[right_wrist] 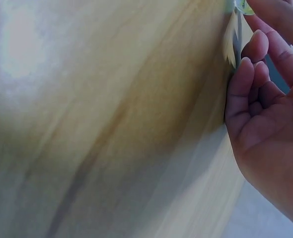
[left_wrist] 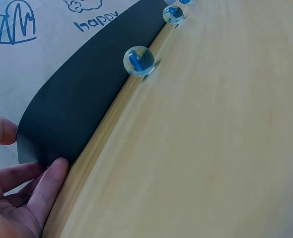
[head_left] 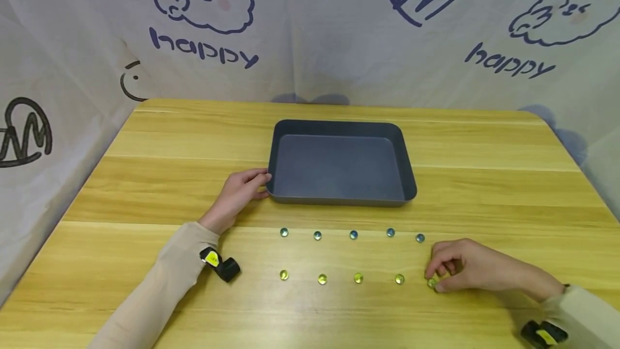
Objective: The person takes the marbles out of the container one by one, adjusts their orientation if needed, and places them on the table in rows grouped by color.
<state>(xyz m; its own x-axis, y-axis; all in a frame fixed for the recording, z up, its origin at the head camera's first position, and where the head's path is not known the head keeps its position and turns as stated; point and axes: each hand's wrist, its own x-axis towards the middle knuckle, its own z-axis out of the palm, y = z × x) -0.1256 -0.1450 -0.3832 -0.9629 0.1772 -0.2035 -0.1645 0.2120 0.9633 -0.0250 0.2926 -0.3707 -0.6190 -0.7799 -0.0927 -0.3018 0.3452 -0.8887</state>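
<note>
My left hand [head_left: 237,193] touches the left side of a dark grey rectangular tray [head_left: 339,202], its fingers fairly straight against the wall near the front corner. In the left wrist view the fingertips [left_wrist: 59,166] meet the tray's corner, low by the tabletop. At the right end of the front row, my right hand [head_left: 477,268] pinches a yellow-green glass marble [head_left: 431,283] between thumb and forefinger, close over the table. The other fingers curl in toward the palm. In the right wrist view this marble [right_wrist: 244,7] shows only partly, at the top edge.
A row of blue glass marbles [head_left: 354,235] lies before the tray. Nearer me runs a row of yellow-green marbles [head_left: 358,278]. Everything stands on a wooden table [head_left: 169,139], with a printed white cloth [head_left: 329,31] hanging behind it.
</note>
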